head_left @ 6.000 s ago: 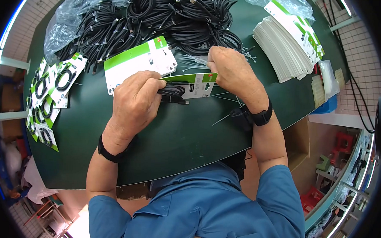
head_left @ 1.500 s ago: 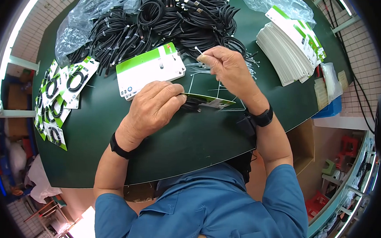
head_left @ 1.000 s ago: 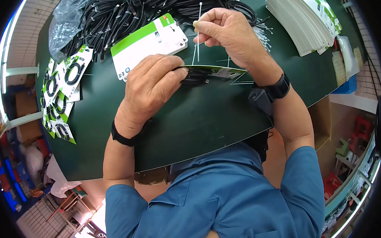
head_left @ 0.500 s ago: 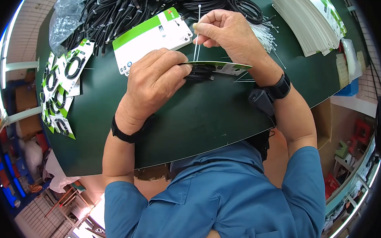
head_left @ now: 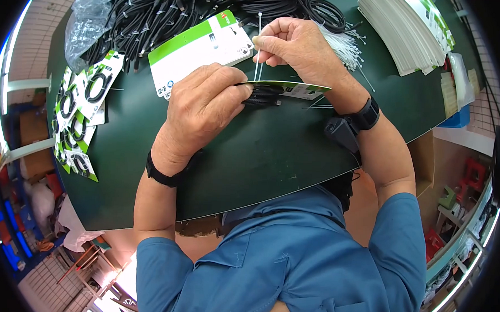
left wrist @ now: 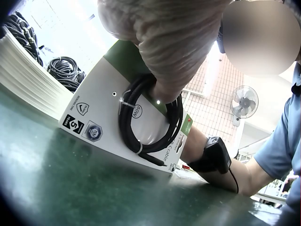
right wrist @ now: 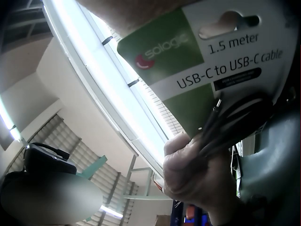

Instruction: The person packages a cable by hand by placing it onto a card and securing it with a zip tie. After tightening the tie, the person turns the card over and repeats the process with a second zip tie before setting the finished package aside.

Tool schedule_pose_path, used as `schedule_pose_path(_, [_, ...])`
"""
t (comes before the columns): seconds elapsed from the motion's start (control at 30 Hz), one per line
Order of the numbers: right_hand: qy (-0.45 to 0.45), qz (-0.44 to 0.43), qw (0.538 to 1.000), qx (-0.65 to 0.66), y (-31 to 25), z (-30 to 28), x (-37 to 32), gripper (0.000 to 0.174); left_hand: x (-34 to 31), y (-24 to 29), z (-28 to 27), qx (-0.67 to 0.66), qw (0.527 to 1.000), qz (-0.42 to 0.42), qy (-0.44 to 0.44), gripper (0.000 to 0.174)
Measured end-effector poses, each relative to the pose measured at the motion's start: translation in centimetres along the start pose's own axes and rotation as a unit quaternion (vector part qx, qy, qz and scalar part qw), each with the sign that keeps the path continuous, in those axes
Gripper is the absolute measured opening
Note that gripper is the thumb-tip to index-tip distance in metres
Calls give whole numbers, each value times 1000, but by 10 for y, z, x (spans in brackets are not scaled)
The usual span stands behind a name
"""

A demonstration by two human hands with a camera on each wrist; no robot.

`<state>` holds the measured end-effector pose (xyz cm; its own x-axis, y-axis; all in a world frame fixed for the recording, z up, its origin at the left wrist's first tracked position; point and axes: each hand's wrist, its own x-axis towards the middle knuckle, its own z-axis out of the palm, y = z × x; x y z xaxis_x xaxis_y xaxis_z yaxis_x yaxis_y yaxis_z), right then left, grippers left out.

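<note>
My left hand [head_left: 204,109] grips a green-and-white USB-C cable card [left wrist: 101,106] with a coiled black cable [left wrist: 126,127] against its front, thumb pressing on the coil. Thin ties cross the coil in the left wrist view. Seen from the head, the card stands nearly edge-on above the table. Behind it, my right hand [head_left: 299,49] pinches a thin white cable tie [head_left: 260,24] between thumb and forefinger. The tie stands upright, its head above the fingers and its strands running down to the card's back edge. Printed wording on the card shows in the right wrist view.
Flat white-and-green cards [head_left: 193,56] lie just behind my left hand. A heap of black cables [head_left: 183,13] fills the back, with loose white ties [head_left: 344,48] right of it. A tall card stack [head_left: 397,37] stands at right; finished-looking cable cards [head_left: 97,88] pile at left.
Six seconds ago my right hand was by the card's right end; it then raised a white tie and brought it down to the card's back. The card tipped nearly edge-on. Lately both hands barely move.
</note>
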<state>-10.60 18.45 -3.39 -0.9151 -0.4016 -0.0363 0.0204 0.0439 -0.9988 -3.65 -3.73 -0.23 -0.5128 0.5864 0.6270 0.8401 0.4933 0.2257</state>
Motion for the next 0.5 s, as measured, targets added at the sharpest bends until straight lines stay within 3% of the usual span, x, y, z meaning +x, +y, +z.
schedule_pose_path(0.2, [-8, 16, 1000, 14, -2, 3, -2, 19, -1, 0, -1, 0, 1000, 1, -1, 23])
schedule_pose_path(0.3, [-38, 33, 999, 21, -2, 3, -2, 19, -1, 1, -4, -12, 1000, -8, -18, 34])
schedule_pose_path(0.5, [-39, 27, 999, 27, -7, 3, -3, 18, -1, 0, -1, -9, 1000, -5, -11, 31])
